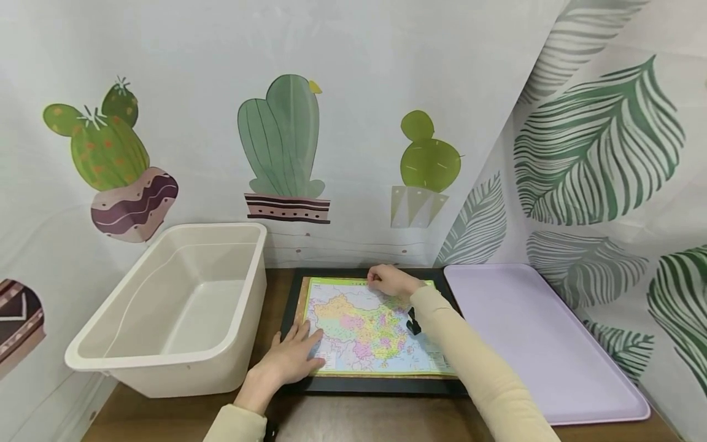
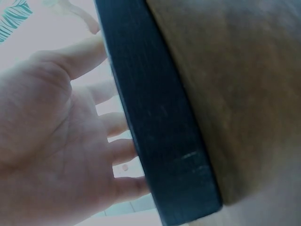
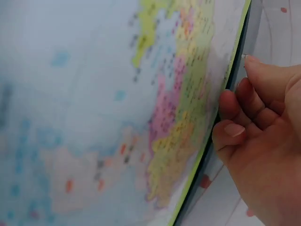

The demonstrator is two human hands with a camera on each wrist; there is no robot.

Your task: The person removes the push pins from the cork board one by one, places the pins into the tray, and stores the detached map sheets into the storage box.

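A printed map with a lime border (image 1: 359, 331) lies on a board (image 1: 301, 301) with a brown cork-like surface and a black frame (image 1: 381, 386). My left hand (image 1: 293, 356) rests with spread fingers on the map's lower left edge. In the left wrist view, that hand (image 2: 56, 127) reaches over the black frame edge (image 2: 155, 108). My right hand (image 1: 392, 281) is at the map's top edge with bent fingers. The right wrist view shows its curled fingers (image 3: 235, 108) beside the map's edge (image 3: 193, 174); whether the fingertips pinch anything small is hidden.
A deep cream basin (image 1: 166, 359) stands to the left of the board. On the right lies a pale purple tray (image 1: 530, 344), close to the frame. Brown tabletop (image 1: 353, 417) shows along the front. A cloth with printed cacti (image 1: 353, 153) hangs behind.
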